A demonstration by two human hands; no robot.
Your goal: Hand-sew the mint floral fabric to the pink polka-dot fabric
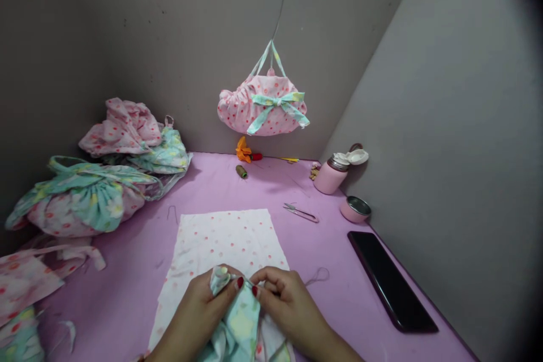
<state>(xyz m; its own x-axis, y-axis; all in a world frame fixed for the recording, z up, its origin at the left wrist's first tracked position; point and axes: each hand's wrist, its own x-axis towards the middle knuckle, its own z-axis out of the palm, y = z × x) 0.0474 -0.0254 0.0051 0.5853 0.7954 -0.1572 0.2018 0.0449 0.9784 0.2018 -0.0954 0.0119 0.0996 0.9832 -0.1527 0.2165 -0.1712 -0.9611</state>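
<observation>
Left hand [208,297] and right hand [285,293] are pinched shut on mint cloth [241,318], held over the dotted sheet's [231,237] near end on the table [331,300]; its edge could be puckered by uneven pulling.

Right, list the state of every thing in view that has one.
Green cloth: bunched, pinched in left hand, right hand at its edge
Dotted cloth: spread out
Flask: lid open
Cup: mouth up
Phone: screen dark
Snips: lying flat
Bag: hanging, bow tied
Spool: on its side
Other bags: heaped
</observation>
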